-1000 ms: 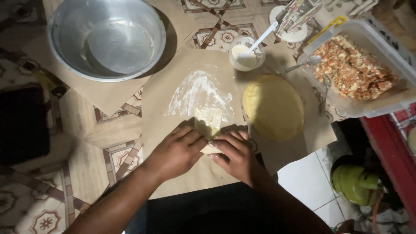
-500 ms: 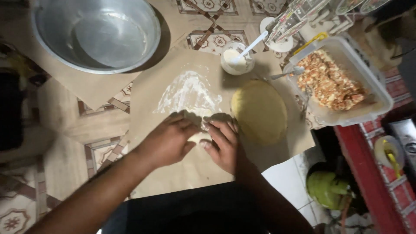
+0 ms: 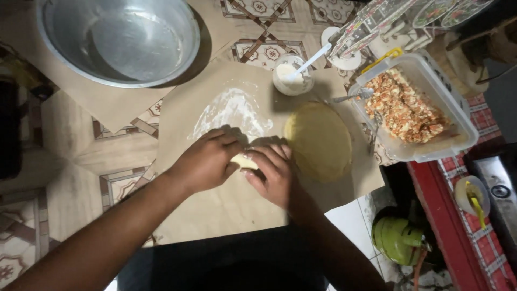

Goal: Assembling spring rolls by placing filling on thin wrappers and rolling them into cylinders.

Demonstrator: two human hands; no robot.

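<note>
both hands sit together over a small pale piece of dough (image 3: 244, 160) on the brown paper (image 3: 226, 210), the left hand (image 3: 207, 161) curled over its left side and the right hand (image 3: 272, 172) pressing from the right, fingers bent down onto it; only a sliver of the dough shows between them, so its shape cannot be told. a second ago the hands lay flatter and lower on the paper, with the dough peeking out as a small wedge between the thumbs; since then they have drawn in tighter and slid up toward the flour patch (image 3: 231, 110), whose lower edge now lies just beyond the left knuckles. the view has also shifted, so the surroundings sit differently in the picture, but nothing on the desk seems to have moved: the flat yellow disc (image 3: 319, 141) lies just right of the right hand, apart from it, the small cup (image 3: 291, 75) of white paste with a white spoon (image 3: 312, 58) stands beyond it, and the clear tub (image 3: 458, 116) of chopped orange-and-white filling stays at the far right with a metal spoon (image 3: 350, 97) resting on its near edge. the big steel bowl (image 3: 64, 64) at upper left looks empty. judging from the closer grip, the hands appear to be pinching or folding the piece rather than flattening it, and the work is being kept next to the flour. a green object (image 3: 398, 237) lies on the white floor tiles below the desk edge.
</note>
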